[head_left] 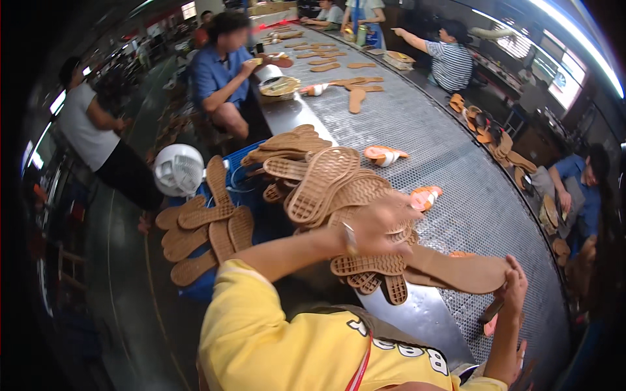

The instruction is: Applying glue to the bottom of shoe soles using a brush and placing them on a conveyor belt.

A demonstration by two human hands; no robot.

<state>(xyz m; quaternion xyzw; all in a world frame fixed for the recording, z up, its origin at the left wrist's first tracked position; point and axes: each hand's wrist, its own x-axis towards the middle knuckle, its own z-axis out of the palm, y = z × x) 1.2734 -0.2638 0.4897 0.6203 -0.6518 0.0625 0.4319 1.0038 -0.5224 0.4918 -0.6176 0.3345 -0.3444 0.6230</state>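
Observation:
My left hand [378,228], smeared by motion, is over a heap of brown shoe soles [324,184] with grid-patterned undersides; its fingers do not show clearly enough to tell whether they grip one. My right hand [515,287] is closed on the rounded end of a smooth brown shoe sole [463,268]. That sole lies level, its other end reaching back to the heap below my left hand. Just below my right hand shows a short dark piece [490,311] that I cannot make out, with something pink beside it.
A mesh-topped conveyor table [450,156] runs away from me, carrying more soles and orange-and-white shoe pieces [385,155]. Left of the heap are more soles [208,228] and a white fan [178,169]. A co-worker in blue [225,78] sits farther along; others work opposite.

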